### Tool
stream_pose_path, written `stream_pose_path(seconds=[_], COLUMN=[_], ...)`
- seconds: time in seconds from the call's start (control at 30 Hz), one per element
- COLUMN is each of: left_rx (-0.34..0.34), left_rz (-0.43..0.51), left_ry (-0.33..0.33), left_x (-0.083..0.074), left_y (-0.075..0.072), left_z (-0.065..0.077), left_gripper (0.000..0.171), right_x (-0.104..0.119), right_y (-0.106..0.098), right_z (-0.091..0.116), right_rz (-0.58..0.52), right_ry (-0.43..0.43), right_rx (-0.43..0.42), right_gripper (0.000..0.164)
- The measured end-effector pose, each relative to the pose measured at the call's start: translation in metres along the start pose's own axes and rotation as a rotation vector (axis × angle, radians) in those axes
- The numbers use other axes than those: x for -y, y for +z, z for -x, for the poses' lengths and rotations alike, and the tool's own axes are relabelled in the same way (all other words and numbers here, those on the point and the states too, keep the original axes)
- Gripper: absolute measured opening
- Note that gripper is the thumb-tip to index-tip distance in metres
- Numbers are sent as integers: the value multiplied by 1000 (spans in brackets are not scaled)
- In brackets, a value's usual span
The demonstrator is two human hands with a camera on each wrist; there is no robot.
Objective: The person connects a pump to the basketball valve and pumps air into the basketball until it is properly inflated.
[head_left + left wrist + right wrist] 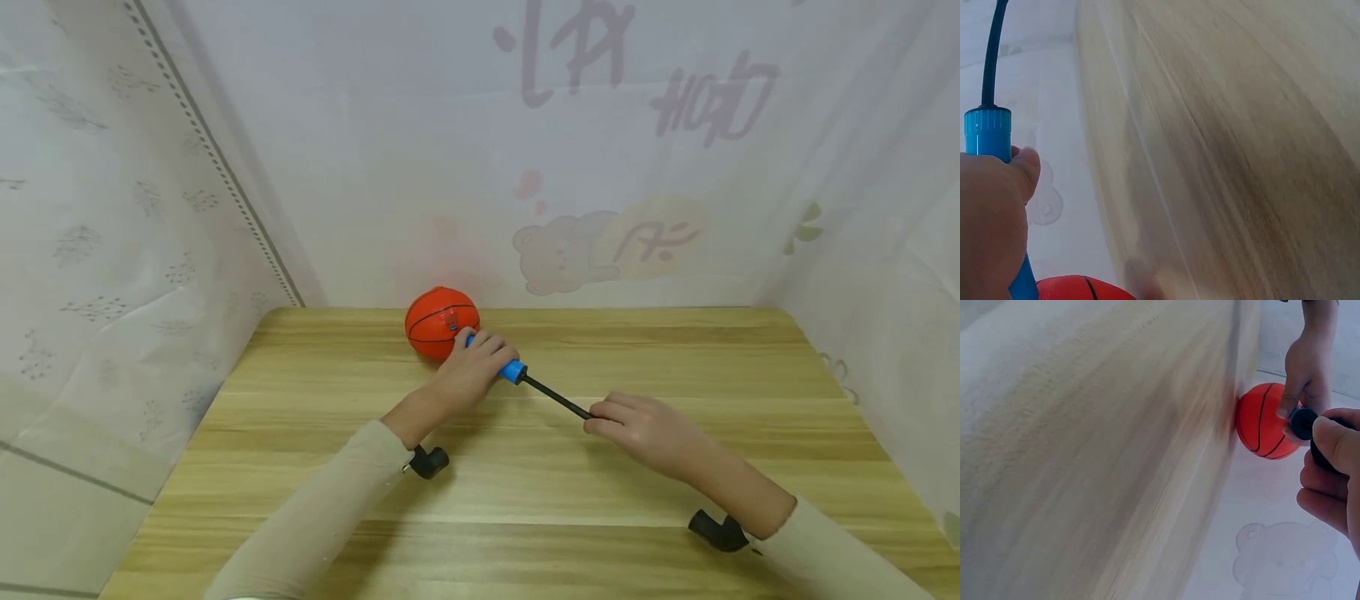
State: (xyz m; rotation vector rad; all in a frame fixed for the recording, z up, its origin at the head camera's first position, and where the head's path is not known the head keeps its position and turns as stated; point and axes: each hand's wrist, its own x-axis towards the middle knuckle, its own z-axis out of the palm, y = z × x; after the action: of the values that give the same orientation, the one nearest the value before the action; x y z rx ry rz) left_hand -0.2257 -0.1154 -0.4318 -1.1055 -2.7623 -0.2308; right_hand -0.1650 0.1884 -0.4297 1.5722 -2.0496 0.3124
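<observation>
A small red-orange ball with black lines (437,315) sits near the table's back edge. Against its right side points a hand pump with a blue barrel (513,371); the tip is hidden behind my fingers. My left hand (471,368) grips the barrel, its fingers wrapped round the blue plastic (988,132). From the barrel a long black rod (557,396) runs out toward the lower right. At its far end my right hand (651,432) holds the pump's black handle, mostly covered by the curled fingers (1325,481).
The wooden table (525,500) extends under both arms. Printed white cloth (360,167) hangs behind it and at both sides, close behind the ball. A black fitting (429,462) hangs at the left wrist, and another (717,532) at the right.
</observation>
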Motion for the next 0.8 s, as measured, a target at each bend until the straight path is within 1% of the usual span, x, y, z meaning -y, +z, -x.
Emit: stream_pose_path(seconds=[0.2, 0.23, 0.33, 0.37, 0.47, 0.5, 0.7, 0.8], left_rx=[21, 27, 37, 37, 30, 28, 23, 24], left_rz=[-27, -30, -32, -32, -35, -38, -38, -34], left_ry=[5, 4, 0, -2, -10, -12, -15, -17], left_x=[-3, -4, -6, -7, -8, -8, -9, -10], left_y=[0, 0, 0, 1, 1, 2, 2, 2], left_z=[-1, -1, -1, -2, -2, -2, -2, -2], left_gripper=[23, 24, 26, 26, 25, 25, 24, 23], right_x=[-1, -2, -5, -6, -9, -10, -17, -20], right_y=[4, 5, 11, 13, 21, 23, 36, 41], right_z=[-7, -9, -16, -18, -27, -30, -47, -53], right_rz=[-5, -8, -11, -10, -5, -1, 23, 17], right_ry=[34, 45, 72, 82, 106, 109, 100, 104], right_rx=[27, 37, 68, 77, 99, 101, 81, 77], right_gripper=[44, 40, 14, 8, 25, 26, 26, 25])
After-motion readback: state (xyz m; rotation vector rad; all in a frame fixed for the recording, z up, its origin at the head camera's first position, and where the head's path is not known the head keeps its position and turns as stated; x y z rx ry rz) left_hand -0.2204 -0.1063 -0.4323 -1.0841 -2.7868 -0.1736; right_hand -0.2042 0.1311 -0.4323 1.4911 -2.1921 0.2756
